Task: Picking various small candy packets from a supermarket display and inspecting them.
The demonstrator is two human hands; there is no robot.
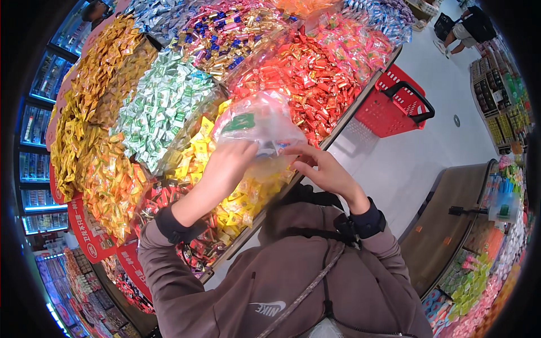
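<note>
because the thin plastic bag (259,125) seems to be little more than film, it should weigh almost nothing, give at a touch and crumple rather than keep a shape. it hangs over the far right part of the yellow candy heap (239,204), pale and see-through with a green printed patch; whether anything is inside cannot be made out. the left hand (232,159) appears to pinch the bag's near edge, its fingertips partly lost in the blur. the right hand (322,169) is at the bag's right edge, thumb and forefinger apart; whether it grips the film cannot be told.

such film is likely slippery, its layers apt to cling, and a sharp tug could stretch or tear it. a dry pinch on each side of the rim looks the surest hold. red candies (315,79) lie beyond and right of the yellow heap, green-and-white candies (160,104) beyond and left.
</note>
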